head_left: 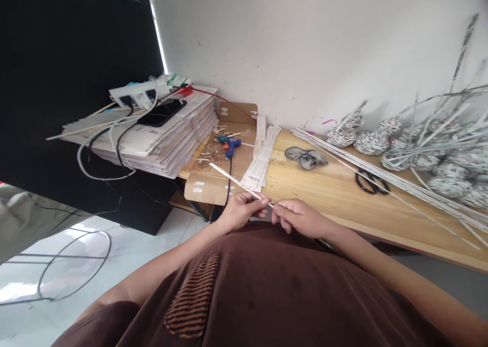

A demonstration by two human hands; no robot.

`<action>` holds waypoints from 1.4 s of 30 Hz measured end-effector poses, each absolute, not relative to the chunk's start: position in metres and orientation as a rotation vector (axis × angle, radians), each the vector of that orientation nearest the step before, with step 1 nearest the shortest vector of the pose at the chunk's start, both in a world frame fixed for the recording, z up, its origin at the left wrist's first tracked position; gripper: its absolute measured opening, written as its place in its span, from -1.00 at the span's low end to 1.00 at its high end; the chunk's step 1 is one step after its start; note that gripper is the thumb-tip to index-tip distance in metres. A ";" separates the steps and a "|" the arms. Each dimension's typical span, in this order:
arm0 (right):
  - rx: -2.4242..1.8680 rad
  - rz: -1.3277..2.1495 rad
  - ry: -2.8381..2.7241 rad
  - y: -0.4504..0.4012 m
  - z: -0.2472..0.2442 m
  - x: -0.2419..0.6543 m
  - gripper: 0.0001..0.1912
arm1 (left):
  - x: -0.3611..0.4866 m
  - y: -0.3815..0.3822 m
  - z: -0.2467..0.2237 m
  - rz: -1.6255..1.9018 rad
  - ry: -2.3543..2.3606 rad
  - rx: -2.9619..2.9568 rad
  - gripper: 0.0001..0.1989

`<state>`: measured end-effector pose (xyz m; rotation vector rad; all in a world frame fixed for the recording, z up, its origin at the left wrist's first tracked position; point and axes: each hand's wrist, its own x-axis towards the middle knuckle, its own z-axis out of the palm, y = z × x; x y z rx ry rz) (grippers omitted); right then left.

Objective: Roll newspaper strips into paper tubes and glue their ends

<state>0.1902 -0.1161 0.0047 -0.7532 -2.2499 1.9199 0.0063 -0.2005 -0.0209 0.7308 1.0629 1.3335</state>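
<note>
A thin white paper stick (232, 178) is held between both hands in front of my brown shirt, near the table's front edge. My left hand (249, 207) pinches it with thumb and fingers, and its long free end points up and left over the cardboard. My right hand (293, 215) has its fingers closed around the lower right end. Just beyond the hands lie flat printed paper strips (259, 158). On the cardboard (206, 186) rests a blue glue gun (232, 146) among small paper scraps.
A tall paper stack (168, 146) with a phone (162, 113), power strip and cables stands at the left. Black scissors (371, 181), long white sticks (343, 156), a grey bundle (307, 157) and several woven paper pieces (375, 141) lie on the wooden table (305, 194).
</note>
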 end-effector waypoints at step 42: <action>-0.735 1.940 -2.342 -0.118 0.007 0.189 -0.52 | 0.006 -0.201 -0.017 1.415 1.042 0.699 -0.70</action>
